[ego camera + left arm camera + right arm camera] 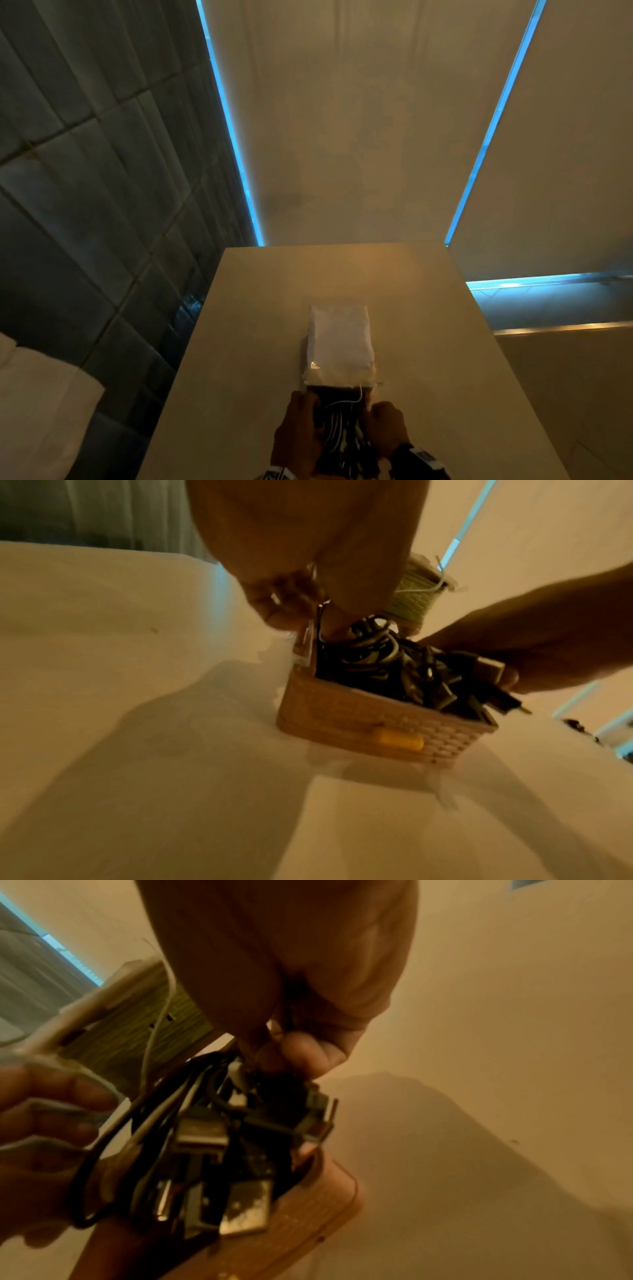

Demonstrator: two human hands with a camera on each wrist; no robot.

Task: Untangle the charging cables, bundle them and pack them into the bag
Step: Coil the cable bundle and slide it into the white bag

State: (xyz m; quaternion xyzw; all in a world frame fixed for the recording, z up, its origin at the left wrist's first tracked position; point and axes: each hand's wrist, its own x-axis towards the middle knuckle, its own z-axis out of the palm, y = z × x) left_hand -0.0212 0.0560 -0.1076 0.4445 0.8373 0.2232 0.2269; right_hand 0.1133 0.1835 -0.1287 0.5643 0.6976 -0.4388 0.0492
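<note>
A small woven basket (359,718) with a yellow latch stands on the beige table (239,342), close to its near edge. It is stuffed with tangled black and white charging cables (394,664) and USB plugs (212,1137). Its greenish lid (137,1026) stands open at the far side. My left hand (301,615) grips the basket's left rim, thumb inside by the cables. At the right side, my right hand (284,1053) pinches a clump of cables near a white connector. Just beyond the basket lies a white bag (339,339), flat.
A dark tiled wall (85,171) runs along the table's left side, and a white folded cloth (34,394) lies at the lower left. Beige blinds with blue-lit gaps hang behind. The table's right edge drops off near a ledge (565,329).
</note>
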